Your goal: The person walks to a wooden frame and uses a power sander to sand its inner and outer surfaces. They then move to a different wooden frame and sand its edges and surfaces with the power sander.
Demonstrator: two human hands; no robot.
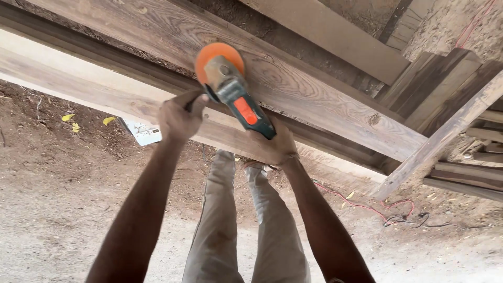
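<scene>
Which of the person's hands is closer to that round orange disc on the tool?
Left. The left hand grips the side handle just below-left of the orange disc. The right hand holds the rear of the sander, farther down from the disc.

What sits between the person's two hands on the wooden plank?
In the head view, the body of the grinder runs between the left hand and right hand, its orange disc lying on the plank.

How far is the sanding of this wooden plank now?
Done: cannot tell. In hand: the left hand and right hand hold the sander, its orange disc on the plank. Left: the grain looks rough toward the right.
</scene>
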